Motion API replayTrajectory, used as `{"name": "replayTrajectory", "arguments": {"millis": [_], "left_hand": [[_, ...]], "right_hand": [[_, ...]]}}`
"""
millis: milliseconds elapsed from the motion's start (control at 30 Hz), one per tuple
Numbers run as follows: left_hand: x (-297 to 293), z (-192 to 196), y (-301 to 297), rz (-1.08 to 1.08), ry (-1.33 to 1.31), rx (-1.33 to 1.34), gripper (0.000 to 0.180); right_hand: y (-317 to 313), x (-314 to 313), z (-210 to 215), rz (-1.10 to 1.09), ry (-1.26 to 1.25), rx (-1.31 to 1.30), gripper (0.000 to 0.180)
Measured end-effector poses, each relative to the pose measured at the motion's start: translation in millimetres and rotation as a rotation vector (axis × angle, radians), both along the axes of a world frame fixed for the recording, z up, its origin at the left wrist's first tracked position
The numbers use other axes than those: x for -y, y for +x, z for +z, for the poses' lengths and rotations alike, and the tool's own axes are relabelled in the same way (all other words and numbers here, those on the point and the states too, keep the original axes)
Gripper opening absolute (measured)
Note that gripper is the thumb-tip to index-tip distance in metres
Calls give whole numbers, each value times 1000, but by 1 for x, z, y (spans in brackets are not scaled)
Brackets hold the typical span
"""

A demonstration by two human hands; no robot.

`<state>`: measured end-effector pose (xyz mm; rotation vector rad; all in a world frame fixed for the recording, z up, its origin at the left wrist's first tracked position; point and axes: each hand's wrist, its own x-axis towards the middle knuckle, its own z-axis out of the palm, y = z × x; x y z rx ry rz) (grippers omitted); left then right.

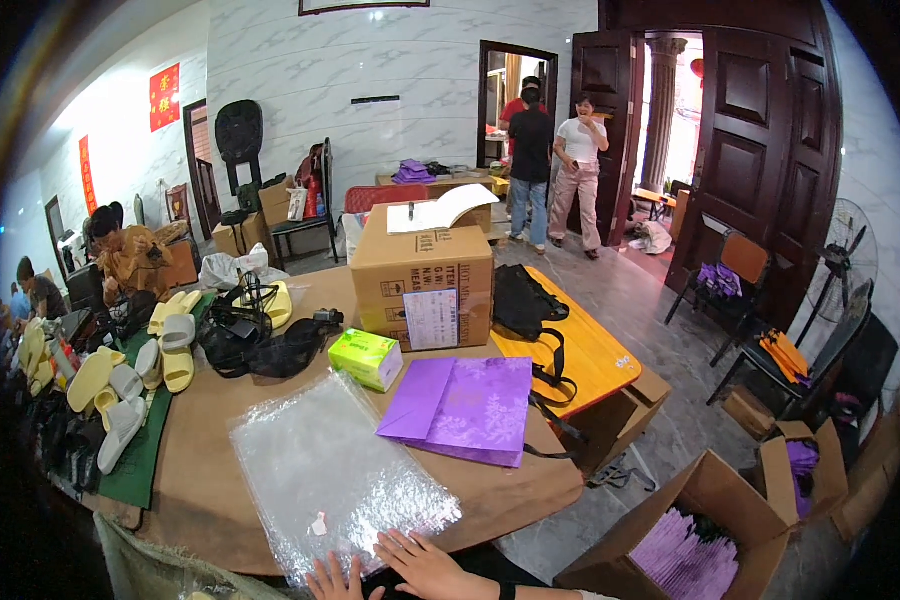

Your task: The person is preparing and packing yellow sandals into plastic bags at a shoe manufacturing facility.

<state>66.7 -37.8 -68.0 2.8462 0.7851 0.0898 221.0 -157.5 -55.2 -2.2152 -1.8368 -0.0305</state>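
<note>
My right hand (425, 565) lies flat, fingers spread, on the near edge of a clear bubble-wrap sheet (330, 470) spread over the brown round table (200, 480). My left hand (332, 580) rests beside it at the sheet's near edge, only its fingers showing. Neither hand holds anything. A purple paper bag (465, 408) lies flat just beyond the sheet to the right. A small green box (367, 358) sits behind the sheet.
A big cardboard carton (425, 275) stands mid-table with a black bag (522, 300) beside it. Yellow and white slippers (130, 375) lie on the left. An open box of purple bags (690, 540) sits on the floor at right. Several people stand by the doorway.
</note>
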Motion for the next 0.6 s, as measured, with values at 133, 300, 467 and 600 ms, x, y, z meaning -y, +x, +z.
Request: {"name": "replayTrajectory", "arguments": {"millis": [133,300,467,600], "left_hand": [[-1,-2,0,-20,20,36,63],[-1,-1,-1,-18,19,50,63],[-2,-3,-2,-11,12,57,64],[-2,-2,-2,-20,7,73,64]], "right_hand": [[1,1,0,7,25,-6,75],[1,0,2,13,35,-41,74],[-1,-1,1,5,46,-49,74],[-1,0,3,12,45,-34,73]]}}
